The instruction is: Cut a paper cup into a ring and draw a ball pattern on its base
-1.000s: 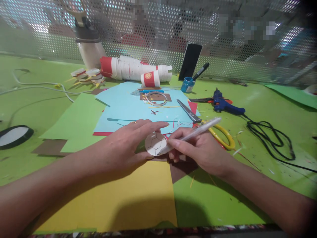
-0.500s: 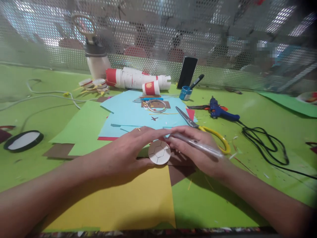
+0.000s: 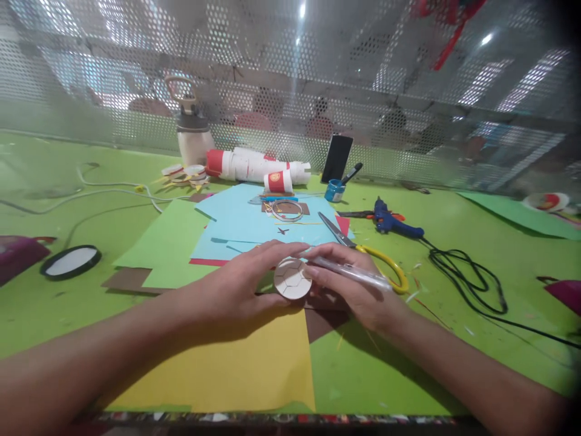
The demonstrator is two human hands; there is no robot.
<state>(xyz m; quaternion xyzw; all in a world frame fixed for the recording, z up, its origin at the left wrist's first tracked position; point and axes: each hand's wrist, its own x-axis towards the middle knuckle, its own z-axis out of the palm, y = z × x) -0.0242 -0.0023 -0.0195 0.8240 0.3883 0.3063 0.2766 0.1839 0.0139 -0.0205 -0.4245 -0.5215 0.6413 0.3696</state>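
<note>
Between my hands is a small white round piece (image 3: 293, 279) with dark lines drawn like a soccer ball's panels; its sides and underside are hidden. My left hand (image 3: 247, 275) curls round its left side, thumb below and fingers above. My right hand (image 3: 354, 278) grips a clear-barrelled pen (image 3: 351, 271) lying back across the hand, and its thumb touches the piece's right edge. Below the hands lie a yellow sheet (image 3: 227, 363) and a brown sheet (image 3: 324, 324). Yellow-handled scissors (image 3: 388, 266) rest just beyond my right hand.
Light blue sheets (image 3: 236, 224) and green sheets (image 3: 158, 233) spread ahead, with a tape ring (image 3: 287, 210) on top. Stacked paper cups (image 3: 254, 166), a bottle (image 3: 195, 142), a phone (image 3: 336, 158) and a blue jar (image 3: 334, 191) stand behind. A glue gun (image 3: 394, 221) with its black cord (image 3: 476, 272) lies right.
The view has tilted up slightly, so the table things sit lower in the picture. My right thumb has come onto the white piece's edge. Both hands keep their holds.
</note>
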